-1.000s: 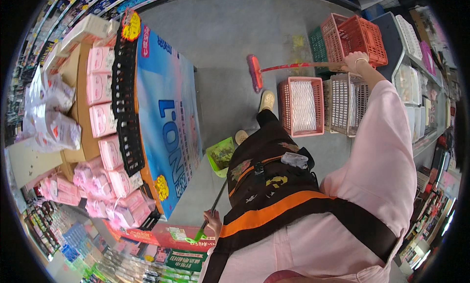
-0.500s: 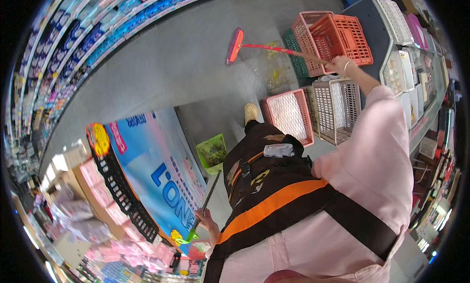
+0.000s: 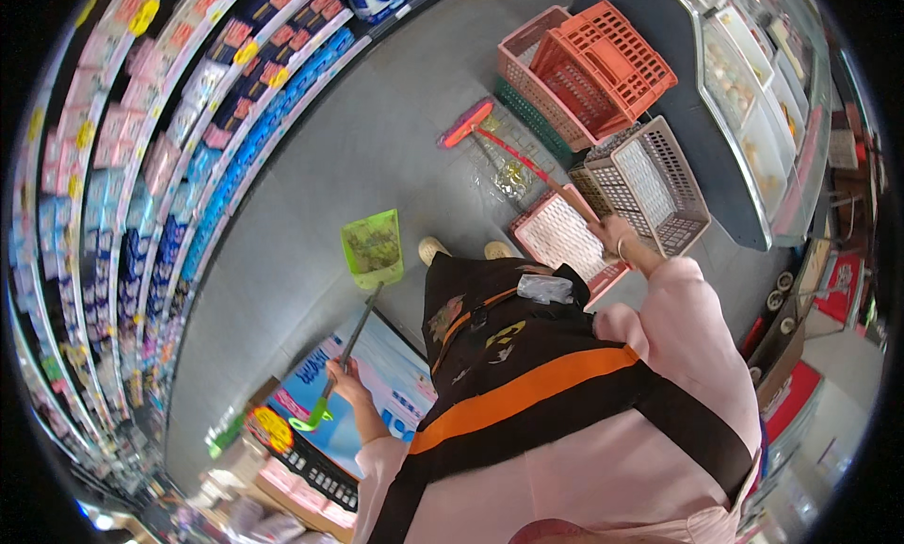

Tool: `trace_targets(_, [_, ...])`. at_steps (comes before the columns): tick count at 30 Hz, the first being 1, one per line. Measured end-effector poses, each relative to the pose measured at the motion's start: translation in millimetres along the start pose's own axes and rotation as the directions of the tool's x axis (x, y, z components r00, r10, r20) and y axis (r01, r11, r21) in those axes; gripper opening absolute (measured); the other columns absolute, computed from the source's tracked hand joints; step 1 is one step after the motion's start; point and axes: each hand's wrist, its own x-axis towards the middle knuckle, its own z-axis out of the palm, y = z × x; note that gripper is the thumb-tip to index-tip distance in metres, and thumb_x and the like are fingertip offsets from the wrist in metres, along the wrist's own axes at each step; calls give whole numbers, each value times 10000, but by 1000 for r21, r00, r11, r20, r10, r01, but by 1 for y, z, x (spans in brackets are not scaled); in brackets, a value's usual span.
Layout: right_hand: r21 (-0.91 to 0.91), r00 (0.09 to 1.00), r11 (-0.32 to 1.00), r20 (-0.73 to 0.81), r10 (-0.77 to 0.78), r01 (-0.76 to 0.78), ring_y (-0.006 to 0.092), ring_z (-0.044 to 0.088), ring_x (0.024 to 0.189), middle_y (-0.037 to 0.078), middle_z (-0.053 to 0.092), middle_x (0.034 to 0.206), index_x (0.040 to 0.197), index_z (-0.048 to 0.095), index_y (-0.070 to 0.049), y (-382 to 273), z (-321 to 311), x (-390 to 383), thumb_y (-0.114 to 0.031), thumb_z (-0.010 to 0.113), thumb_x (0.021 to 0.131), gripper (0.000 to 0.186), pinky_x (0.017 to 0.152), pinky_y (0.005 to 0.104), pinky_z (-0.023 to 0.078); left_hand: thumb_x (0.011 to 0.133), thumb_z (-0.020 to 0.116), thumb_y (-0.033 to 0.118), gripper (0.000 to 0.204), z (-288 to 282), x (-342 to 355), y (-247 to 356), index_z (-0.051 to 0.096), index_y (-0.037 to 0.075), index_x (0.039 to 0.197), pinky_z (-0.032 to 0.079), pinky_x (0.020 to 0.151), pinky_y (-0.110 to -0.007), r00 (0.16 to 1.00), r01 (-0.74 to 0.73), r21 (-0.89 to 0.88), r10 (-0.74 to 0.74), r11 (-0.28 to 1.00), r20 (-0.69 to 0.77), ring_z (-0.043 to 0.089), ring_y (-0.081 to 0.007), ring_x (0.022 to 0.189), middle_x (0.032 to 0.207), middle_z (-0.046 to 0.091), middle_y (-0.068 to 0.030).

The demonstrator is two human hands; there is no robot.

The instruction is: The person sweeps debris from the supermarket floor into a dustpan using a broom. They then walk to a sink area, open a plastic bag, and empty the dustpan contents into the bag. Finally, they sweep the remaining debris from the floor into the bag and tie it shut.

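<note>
L hand (image 3: 347,384) clenched round dustpan (image 3: 373,249) handle, pan hanging over grey floor (image 3: 311,214) ahead. R hand (image 3: 612,235) gripping broom (image 3: 499,148) stick, fingers wrapped; red head down on floor further out, near stacked baskets (image 3: 589,68).

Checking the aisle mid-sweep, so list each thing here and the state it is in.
left hand: closed on the dustpan handle
right hand: closed on the broom handle
green dustpan: held above the floor, litter inside
red broom: head down at the floor
orange basket: tilted, nested in the pink basket
</note>
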Motion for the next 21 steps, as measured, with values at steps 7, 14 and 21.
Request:
trace_targets(7, [471,971,849,103,216,-239,266,651,656,163,648,698,848,659,-3,-46,17,-99,-475,523,853,491,648,377,499,907,547,387,360,158,192,104,514,59,1050,503,713,-261,944,-143,184,78,973,321,561,-149,834,1007,563,-51])
trace_targets(14, [834,832,248,368,415,-492,115,481,463,30,515,519,764,629,1,-201,53,-202,-449,564,862,465,462,280,394,911,551,355,295,358,362,180,529,81,1017,492,718,-274,697,-437,384,36,813,716,533,-119,802,990,570,-34])
trace_targets(21, [846,752,-370,518,407,-383,93,406,465,-9,473,542,711,605,-53,-354,88,-242,-504,554,860,477,440,243,312,909,552,344,296,583,424,225,553,70,1022,491,716,-274,401,-627,383,-140,678,905,550,-109,814,920,591,-26])
